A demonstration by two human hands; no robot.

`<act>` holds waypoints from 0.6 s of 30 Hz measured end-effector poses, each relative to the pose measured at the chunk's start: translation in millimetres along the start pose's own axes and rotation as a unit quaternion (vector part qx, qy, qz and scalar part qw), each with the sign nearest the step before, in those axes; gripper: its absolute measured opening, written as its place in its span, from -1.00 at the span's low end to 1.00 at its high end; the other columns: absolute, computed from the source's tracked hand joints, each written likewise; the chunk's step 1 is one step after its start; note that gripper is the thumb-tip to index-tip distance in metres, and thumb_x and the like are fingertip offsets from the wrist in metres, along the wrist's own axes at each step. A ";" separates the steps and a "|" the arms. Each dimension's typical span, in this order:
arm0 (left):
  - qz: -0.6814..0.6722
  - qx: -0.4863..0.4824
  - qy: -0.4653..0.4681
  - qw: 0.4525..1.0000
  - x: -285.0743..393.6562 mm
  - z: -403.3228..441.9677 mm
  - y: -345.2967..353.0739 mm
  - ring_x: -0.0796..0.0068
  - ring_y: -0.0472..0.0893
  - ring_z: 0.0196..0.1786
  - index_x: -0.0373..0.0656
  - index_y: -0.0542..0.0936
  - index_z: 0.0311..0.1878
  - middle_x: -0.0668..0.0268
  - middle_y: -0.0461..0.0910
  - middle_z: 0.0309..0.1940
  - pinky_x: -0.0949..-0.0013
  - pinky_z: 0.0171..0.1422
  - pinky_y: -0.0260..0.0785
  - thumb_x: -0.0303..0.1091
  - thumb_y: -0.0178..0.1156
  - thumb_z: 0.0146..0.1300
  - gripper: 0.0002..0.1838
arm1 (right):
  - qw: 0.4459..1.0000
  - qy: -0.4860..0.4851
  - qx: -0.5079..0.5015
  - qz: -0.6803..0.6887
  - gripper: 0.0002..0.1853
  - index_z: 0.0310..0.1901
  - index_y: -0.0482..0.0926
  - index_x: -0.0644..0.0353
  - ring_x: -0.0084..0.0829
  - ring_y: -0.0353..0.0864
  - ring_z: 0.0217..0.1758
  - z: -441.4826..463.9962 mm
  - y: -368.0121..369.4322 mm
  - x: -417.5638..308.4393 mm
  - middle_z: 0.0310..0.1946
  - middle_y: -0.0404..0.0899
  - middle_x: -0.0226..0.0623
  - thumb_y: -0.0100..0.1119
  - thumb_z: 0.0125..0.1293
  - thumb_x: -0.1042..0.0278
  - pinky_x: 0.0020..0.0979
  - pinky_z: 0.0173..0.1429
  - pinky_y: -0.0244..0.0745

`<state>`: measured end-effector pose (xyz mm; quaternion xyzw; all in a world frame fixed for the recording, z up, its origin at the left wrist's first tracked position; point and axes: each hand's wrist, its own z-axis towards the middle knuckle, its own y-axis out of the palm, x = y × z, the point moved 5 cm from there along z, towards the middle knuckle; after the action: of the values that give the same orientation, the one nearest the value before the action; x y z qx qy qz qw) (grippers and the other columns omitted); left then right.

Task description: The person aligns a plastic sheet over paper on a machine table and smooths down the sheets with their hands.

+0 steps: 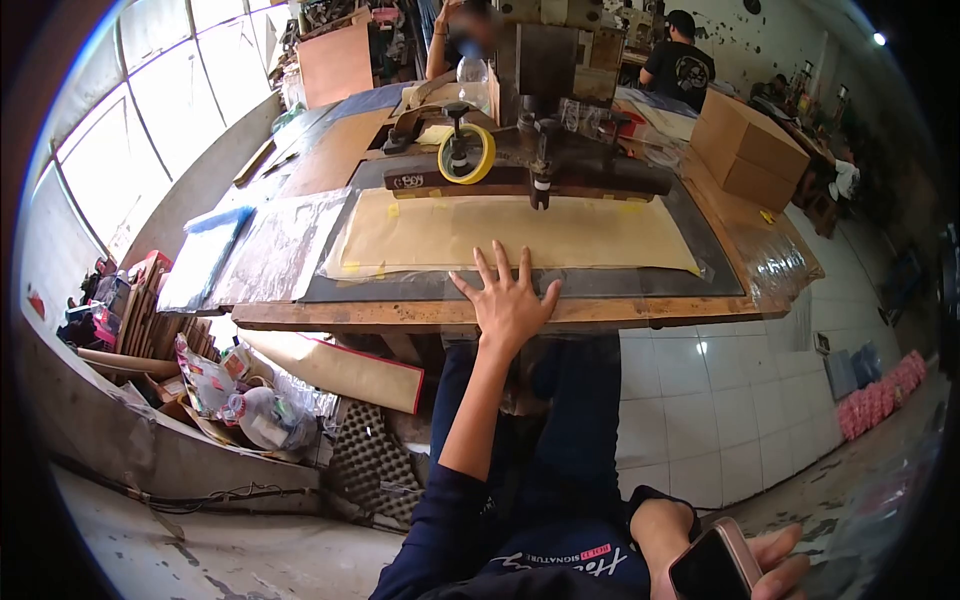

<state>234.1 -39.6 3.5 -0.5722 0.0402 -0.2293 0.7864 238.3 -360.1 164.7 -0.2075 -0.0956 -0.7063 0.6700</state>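
My left hand [510,305] lies spread at the front edge of the worktable, its fingertips over the near edge of a long cream sheet [520,235] held with yellow tape pieces. Under the sheet is a dark mat [410,288]. Behind it stands a machine with a long bar [600,184] across the sheet's far side, and a yellow tape roll [467,154] hangs on its knob. At the lower right, my right hand [775,565] is wrapped round a phone [715,565] with a dark screen, away from the table.
Clear plastic sheets [275,245] lie on the table's left, a cardboard box [745,150] on its right. Bags and scraps [265,415] fill the lower left. One person [465,35] is behind the machine, another [680,65] at the back right. Pink rolls [880,395] are on the floor.
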 end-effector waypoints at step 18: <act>0.010 0.023 0.003 1.000 0.7 -11.5 -1.0 -0.18 -0.10 0.45 0.02 0.23 0.37 -0.01 0.01 0.41 -0.54 0.26 -0.43 0.29 -0.22 0.25 -0.26 | 0.423 0.203 0.078 0.879 -0.81 -0.41 0.22 -0.10 -0.52 0.10 0.09 -20.3 27.5 8.7 -0.19 0.26 -0.62 -0.01 0.14 0.09 -0.07 0.22 -0.23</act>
<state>230.7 -50.3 0.6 -0.5524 0.0430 -0.2246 0.8016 262.0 -378.7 146.3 0.0238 0.2235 0.2553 0.9404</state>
